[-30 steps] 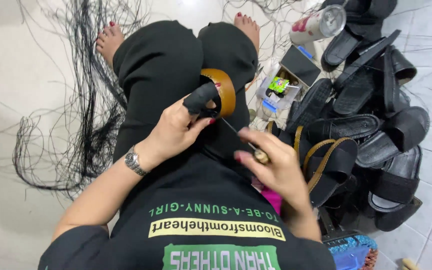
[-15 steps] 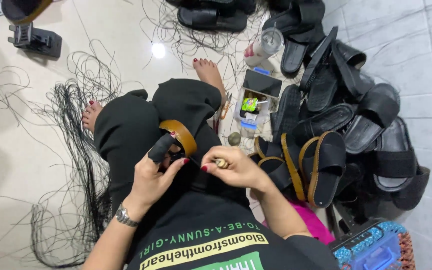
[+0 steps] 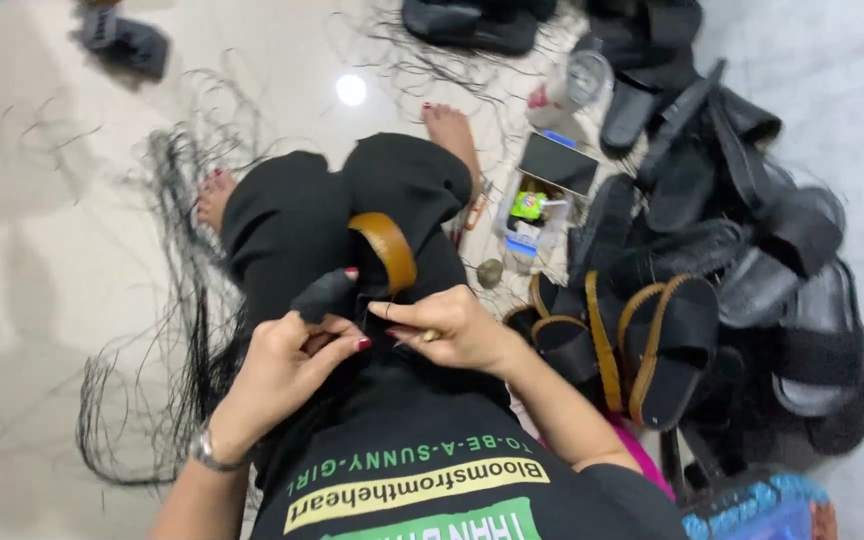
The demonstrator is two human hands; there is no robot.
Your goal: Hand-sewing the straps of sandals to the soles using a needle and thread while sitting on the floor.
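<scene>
Item: black sandal (image 3: 352, 290) with tan-edged sole, resting on my lap above my crossed legs.
Left hand (image 3: 287, 365): fingers closed around the sandal's black strap end, wrist bent inward, watch (image 3: 207, 450) on it.
Right hand (image 3: 447, 325): fingers pinched together on a small brass-coloured piece, palm down, touching the sandal just beside the left hand.
Handling note: I judge the strap wants a steady grip while the right hand works close.
Nearby: loose black threads (image 3: 182, 330) on the floor; pile of finished sandals (image 3: 712, 290) to my right.
</scene>
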